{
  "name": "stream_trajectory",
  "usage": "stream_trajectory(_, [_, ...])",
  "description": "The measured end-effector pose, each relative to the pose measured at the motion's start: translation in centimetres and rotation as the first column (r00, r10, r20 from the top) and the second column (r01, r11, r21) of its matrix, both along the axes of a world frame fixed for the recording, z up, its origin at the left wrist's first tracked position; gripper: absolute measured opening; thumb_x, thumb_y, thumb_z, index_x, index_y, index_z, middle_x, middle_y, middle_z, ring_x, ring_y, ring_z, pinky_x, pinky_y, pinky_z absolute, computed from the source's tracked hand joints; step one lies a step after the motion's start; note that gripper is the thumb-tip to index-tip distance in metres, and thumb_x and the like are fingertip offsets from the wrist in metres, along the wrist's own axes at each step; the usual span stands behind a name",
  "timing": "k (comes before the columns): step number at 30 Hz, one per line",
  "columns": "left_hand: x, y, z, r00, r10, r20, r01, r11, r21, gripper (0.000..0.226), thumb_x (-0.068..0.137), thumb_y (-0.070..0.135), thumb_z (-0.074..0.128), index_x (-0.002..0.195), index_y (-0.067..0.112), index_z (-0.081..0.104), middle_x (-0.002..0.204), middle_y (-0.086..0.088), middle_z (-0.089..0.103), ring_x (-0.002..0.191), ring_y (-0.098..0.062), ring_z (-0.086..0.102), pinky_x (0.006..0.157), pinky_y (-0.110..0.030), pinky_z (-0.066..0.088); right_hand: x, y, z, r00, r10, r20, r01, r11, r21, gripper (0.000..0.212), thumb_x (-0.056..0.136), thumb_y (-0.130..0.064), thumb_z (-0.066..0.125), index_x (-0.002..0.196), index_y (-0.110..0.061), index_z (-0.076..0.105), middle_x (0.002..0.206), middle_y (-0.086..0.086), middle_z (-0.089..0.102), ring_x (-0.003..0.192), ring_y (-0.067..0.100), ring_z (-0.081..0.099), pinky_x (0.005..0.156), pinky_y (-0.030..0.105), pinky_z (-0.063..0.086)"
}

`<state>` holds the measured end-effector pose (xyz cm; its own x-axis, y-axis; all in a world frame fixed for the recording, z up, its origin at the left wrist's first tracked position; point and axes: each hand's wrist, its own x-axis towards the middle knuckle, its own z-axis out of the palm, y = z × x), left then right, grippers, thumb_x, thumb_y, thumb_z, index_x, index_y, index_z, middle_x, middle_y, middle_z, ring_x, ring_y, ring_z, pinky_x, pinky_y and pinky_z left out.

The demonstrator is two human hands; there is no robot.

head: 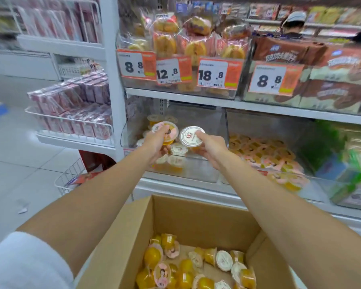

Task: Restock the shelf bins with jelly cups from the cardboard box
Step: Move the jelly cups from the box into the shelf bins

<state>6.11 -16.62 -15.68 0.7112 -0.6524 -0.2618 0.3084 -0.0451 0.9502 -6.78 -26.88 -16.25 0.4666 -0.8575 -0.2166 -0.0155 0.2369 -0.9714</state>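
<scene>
Nearest the camera, at 6 o'clock, an open cardboard box [175,217] holds loose jelly cups [198,265], most with orange contents, lying tilted or on their sides on its floor. A white sleeve [27,261] covers the upper left arm at 8 o'clock. Both bare forearms reach over the box toward the shelf.

At centre, the left hand [154,142] has its fingers closed around a pink-lidded cup [165,128], lid facing the camera. Just beside it, toward 3 o'clock, the right hand [212,148] grips a white-lidded cup [191,136], thumb on the lid and the remaining fingers beneath. Both cups are held above the left clear bin [204,174], which contains further cups at its left side and front. The right clear bin [313,190], toward 3 o'clock, holds a dense layer of pink-lidded cups [265,155].

On the shelf above, toward 12 o'clock, stand packaged pastries [196,38] behind price tags [215,74] reading 8.8, 12.8, 18.8 and 8.8. At 9 o'clock, a wire rack [71,122] carries pink packets. A person in a white cap [294,19] appears at 1 o'clock, farthest away.
</scene>
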Motion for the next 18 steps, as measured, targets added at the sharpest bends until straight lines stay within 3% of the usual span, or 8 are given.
stream_trajectory(1, [1.2, -0.6, 0.0, 1.0, 0.023, 0.016, -0.023, 1.0, -0.003, 0.024, 0.093, 0.034, 0.058, 0.107, 0.014, 0.056, 0.08, -0.008, 0.06, 0.045, -0.011, 0.047, 0.036, -0.015, 0.035, 1.7, -1.5, -0.2, 0.996, -0.072, -0.056, 0.07, 0.997, -0.029, 0.04, 0.082, -0.032, 0.072, 0.103, 0.002, 0.064, 0.098, 0.016, 0.07, 0.089, 0.032, 0.068, 0.078, 0.044, 0.058])
stream_trajectory(4, [4.9, -2.6, -0.9, 0.994, 0.063, 0.094, -0.064, 0.998, 0.003, 0.018, 0.09, 0.03, 0.063, 0.098, 0.014, 0.06, 0.081, -0.007, 0.061, 0.056, -0.018, 0.053, 0.042, -0.02, 0.04, 5.9, -5.3, -0.6, 0.966, -0.185, -0.179, 0.168, 0.98, -0.107, 0.052, 0.081, -0.041, 0.068, 0.113, -0.001, 0.059, 0.105, 0.015, 0.069, 0.089, 0.034, 0.067, 0.07, 0.039, 0.056])
stream_trajectory(7, [7.8, -5.2, -2.8, 0.982, 0.077, 0.175, -0.084, 0.996, 0.034, 0.015, 0.089, 0.028, 0.065, 0.087, 0.014, 0.058, 0.074, -0.007, 0.06, 0.057, -0.022, 0.052, 0.056, -0.03, 0.041, 9.6, -9.0, -1.1, 0.948, -0.212, -0.239, 0.174, 0.97, -0.169, 0.055, 0.09, -0.04, 0.061, 0.123, 0.002, 0.052, 0.119, 0.016, 0.063, 0.101, 0.033, 0.065, 0.087, 0.039, 0.054])
stream_trajectory(9, [9.2, -6.7, -4.0, 0.973, 0.09, 0.212, -0.107, 0.992, 0.073, 0.022, 0.085, 0.03, 0.066, 0.09, 0.011, 0.058, 0.071, -0.007, 0.06, 0.053, -0.022, 0.05, 0.062, -0.033, 0.04, 11.4, -10.8, -1.9, 0.915, -0.254, -0.313, 0.193, 0.958, -0.214, 0.064, 0.089, -0.048, 0.058, 0.124, 0.005, 0.052, 0.121, 0.016, 0.062, 0.097, 0.031, 0.065, 0.08, 0.034, 0.053])
stream_trajectory(12, [10.4, -8.2, -5.3, 0.967, 0.08, 0.242, -0.113, 0.986, 0.125, 0.036, 0.081, 0.034, 0.067, 0.103, 0.006, 0.059, 0.07, -0.009, 0.061, 0.048, -0.019, 0.052, 0.052, -0.026, 0.04, 13.4, -12.6, -3.3, 0.894, -0.246, -0.376, 0.155, 0.955, -0.254, 0.064, 0.091, -0.045, 0.056, 0.131, 0.004, 0.049, 0.129, 0.018, 0.058, 0.11, 0.034, 0.062, 0.087, 0.038, 0.053])
stream_trajectory(18, [10.8, -9.2, -5.9, 0.981, 0.038, 0.188, -0.066, 0.987, 0.149, 0.036, 0.086, 0.028, 0.07, 0.109, 0.005, 0.055, 0.07, -0.005, 0.053, 0.045, -0.013, 0.047, 0.04, -0.022, 0.041, 14.1, -12.4, -4.9, 0.923, -0.188, -0.335, 0.117, 0.968, -0.22, 0.047, 0.083, -0.031, 0.07, 0.117, 0.001, 0.06, 0.111, 0.014, 0.068, 0.097, 0.03, 0.066, 0.077, 0.035, 0.056])
